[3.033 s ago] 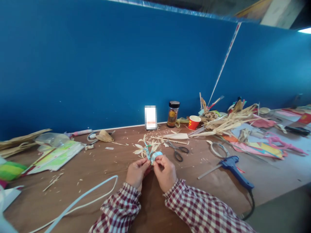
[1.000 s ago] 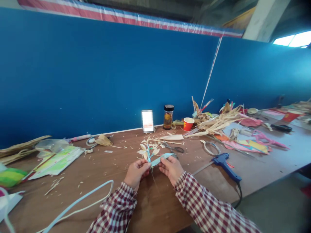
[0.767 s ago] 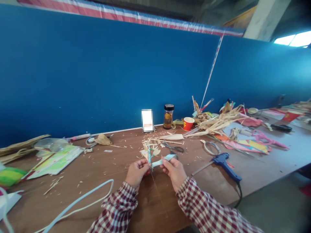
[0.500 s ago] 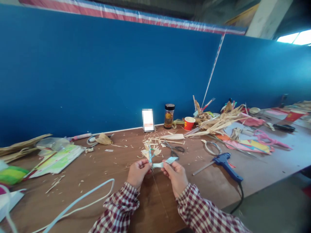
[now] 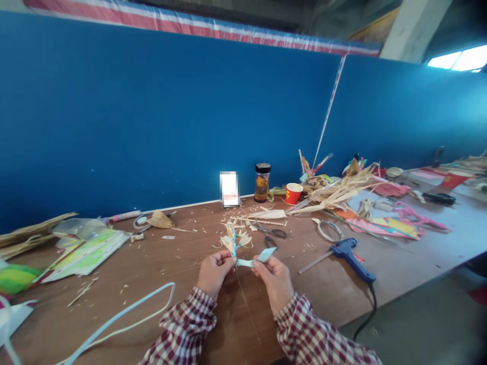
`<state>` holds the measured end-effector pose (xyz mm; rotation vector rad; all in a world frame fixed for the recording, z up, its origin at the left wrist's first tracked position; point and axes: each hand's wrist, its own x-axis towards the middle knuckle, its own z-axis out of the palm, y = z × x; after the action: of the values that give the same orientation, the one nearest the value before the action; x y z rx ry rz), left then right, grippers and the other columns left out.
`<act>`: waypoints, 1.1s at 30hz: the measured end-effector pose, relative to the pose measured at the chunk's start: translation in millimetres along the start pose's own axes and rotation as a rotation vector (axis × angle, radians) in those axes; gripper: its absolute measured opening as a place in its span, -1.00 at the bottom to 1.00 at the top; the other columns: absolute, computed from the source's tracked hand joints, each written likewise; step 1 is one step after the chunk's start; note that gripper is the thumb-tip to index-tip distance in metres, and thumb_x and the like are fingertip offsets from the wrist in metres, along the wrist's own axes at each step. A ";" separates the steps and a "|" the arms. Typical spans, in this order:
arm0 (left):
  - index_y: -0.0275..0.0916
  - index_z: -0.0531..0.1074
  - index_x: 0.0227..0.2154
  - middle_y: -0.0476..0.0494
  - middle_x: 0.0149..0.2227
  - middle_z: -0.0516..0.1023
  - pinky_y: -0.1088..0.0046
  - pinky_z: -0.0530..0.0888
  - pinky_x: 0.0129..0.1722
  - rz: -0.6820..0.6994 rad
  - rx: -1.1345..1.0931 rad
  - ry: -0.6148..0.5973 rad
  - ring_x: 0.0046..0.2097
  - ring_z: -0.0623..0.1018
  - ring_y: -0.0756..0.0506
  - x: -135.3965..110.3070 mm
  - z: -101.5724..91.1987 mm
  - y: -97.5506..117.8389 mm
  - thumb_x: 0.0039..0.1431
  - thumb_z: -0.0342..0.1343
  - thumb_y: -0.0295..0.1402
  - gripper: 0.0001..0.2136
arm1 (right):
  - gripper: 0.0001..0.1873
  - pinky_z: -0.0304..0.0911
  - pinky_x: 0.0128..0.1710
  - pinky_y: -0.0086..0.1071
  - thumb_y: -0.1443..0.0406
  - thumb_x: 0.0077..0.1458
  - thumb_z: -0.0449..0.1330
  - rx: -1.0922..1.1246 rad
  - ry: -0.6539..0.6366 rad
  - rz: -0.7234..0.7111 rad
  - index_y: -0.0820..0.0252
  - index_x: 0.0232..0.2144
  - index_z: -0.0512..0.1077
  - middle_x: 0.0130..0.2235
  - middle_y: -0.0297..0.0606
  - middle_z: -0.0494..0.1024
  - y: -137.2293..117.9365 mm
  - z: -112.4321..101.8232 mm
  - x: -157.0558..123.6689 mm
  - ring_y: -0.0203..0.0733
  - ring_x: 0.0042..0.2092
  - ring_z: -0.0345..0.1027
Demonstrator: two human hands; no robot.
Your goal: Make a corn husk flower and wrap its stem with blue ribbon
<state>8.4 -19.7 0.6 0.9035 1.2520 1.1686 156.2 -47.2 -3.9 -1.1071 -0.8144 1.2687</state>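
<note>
Between thumb and fingers, my left hand (image 5: 216, 269) pinches the lower stem of a small corn-husk flower (image 5: 234, 242). Pale petals spread to both sides of its stem, which is partly wrapped in light blue. My right hand (image 5: 273, 276) is closed on a light blue strip (image 5: 267, 254), whose near end meets the stem at my left fingertips. The strip bends slightly between the two hands. A thin wire or stalk (image 5: 247, 302) hangs down from the stem toward me. Just beyond my right hand lie dark-handled scissors (image 5: 274, 234).
A blue glue gun (image 5: 352, 257) with its cord lies at right, near a roll of tape (image 5: 327, 230). Behind stand a lidded jar (image 5: 262, 182) and a red paper cup (image 5: 294, 194). Dried husks (image 5: 342, 190) pile up at back right. A white cable (image 5: 129, 309) loops at front left.
The view has shifted slightly, so the table's things sit a little further left. The strip between my hands sags a bit more; both hands keep their hold.
</note>
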 end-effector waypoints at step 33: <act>-0.21 0.38 -0.10 -0.17 -0.08 0.45 0.30 0.40 -0.06 0.992 1.375 -0.270 -0.05 0.40 -0.10 -28.6 -5.3 -10.3 0.14 -0.09 -0.42 -0.72 | -0.67 0.05 -0.52 -0.47 0.32 -0.12 0.15 -1.051 -0.123 -0.264 0.23 -0.27 0.14 -0.57 -0.42 0.35 -25.9 -39.4 26.4 -0.29 -0.52 0.25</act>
<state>6.6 -50.3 -3.7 2.8158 1.3146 0.6489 205.5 -27.2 6.0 -1.6527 -1.7547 0.6439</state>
